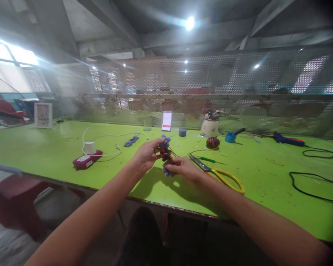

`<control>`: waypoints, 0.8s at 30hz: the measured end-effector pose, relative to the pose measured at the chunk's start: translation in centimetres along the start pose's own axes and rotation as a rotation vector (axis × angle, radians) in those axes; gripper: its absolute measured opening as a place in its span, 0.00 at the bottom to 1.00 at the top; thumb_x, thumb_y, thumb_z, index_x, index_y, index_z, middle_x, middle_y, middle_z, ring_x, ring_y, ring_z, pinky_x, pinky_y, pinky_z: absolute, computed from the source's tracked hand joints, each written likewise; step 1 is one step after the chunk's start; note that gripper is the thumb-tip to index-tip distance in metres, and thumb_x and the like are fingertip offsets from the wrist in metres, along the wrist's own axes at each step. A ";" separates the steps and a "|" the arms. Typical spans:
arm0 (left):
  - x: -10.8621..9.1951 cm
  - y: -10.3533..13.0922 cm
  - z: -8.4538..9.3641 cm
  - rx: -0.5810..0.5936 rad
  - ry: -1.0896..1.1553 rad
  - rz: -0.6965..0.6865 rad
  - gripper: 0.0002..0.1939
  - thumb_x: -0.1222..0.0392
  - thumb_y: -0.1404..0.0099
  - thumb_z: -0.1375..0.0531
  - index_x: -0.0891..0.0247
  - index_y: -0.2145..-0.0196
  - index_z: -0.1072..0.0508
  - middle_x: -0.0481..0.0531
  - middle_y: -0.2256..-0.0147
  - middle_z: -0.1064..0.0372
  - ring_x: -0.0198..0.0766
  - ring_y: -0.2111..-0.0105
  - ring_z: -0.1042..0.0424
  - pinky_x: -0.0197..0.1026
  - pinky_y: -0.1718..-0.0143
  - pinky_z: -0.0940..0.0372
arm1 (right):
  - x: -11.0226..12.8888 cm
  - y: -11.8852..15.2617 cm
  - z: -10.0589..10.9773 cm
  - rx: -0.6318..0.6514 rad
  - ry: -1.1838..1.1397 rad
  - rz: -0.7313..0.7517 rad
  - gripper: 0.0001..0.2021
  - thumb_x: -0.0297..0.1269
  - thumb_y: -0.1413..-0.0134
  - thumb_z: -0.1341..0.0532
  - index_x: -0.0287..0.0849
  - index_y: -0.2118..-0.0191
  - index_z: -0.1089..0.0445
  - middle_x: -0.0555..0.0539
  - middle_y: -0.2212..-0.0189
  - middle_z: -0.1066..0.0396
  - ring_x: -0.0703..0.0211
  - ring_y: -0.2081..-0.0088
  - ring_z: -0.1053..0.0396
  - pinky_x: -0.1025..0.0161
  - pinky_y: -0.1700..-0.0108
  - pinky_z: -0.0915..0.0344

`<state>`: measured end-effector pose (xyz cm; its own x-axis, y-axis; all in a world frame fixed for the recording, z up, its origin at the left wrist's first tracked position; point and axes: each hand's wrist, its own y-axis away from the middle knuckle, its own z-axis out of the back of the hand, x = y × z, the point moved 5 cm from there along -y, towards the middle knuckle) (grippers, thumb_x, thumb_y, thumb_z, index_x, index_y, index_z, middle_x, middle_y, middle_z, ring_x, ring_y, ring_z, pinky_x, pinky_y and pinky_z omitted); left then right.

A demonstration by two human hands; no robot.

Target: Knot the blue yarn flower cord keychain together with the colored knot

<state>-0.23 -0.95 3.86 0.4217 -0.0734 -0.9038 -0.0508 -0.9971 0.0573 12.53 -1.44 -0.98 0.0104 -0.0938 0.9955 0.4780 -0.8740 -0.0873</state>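
Observation:
A purple knobbly piece point(166, 140) with dark and red yarn wound at its middle is held up over the green table. My left hand point(147, 153) pinches its upper part, and my right hand point(183, 167) grips its lower end. Thin yarn runs right from the piece toward a multicoloured yarn ball point(212, 143). Beside my right hand lie scissors with yellow handles point(228, 180) and a green-handled thin tool point(207, 159). A similar purple piece point(131, 141) rests on the table to the left.
On the green table point(55, 155) are a magenta power strip point(86, 159) with a white charger, a phone point(167, 121), a jar point(209, 125), a blue tape roll point(230, 137) and a glue gun point(288, 139). A red stool point(19, 192) stands at lower left.

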 end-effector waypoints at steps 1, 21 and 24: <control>-0.1 -0.2 0.3 -0.001 -0.014 0.004 0.04 0.63 0.43 0.35 0.66 0.70 0.26 0.50 0.72 0.29 0.32 0.74 0.31 0.38 0.69 0.35 | -0.1 0.1 -0.3 0.041 -0.004 -0.019 0.14 0.44 0.61 0.29 0.37 0.71 0.24 0.44 0.74 0.25 0.61 0.73 0.31 0.63 0.70 0.38; 1.2 -2.3 2.3 0.041 0.068 0.096 0.03 0.65 0.39 0.39 0.67 0.70 0.27 0.50 0.76 0.29 0.32 0.78 0.31 0.40 0.70 0.31 | -0.5 0.8 -1.2 0.042 0.085 -0.076 0.13 0.43 0.60 0.30 0.37 0.73 0.24 0.46 0.76 0.28 0.64 0.74 0.36 0.63 0.69 0.41; 1.6 -2.7 2.4 0.083 0.005 0.129 0.04 0.63 0.40 0.37 0.67 0.69 0.26 0.50 0.75 0.28 0.32 0.78 0.30 0.38 0.70 0.32 | -0.8 0.5 -0.8 -0.009 0.092 -0.054 0.11 0.37 0.63 0.30 0.37 0.69 0.23 0.47 0.74 0.28 0.64 0.74 0.36 0.62 0.68 0.41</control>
<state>-1.60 1.68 1.19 0.4116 -0.2008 -0.8889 -0.1795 -0.9742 0.1369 12.07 -2.21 -1.88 -0.0967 -0.0893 0.9913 0.4680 -0.8831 -0.0339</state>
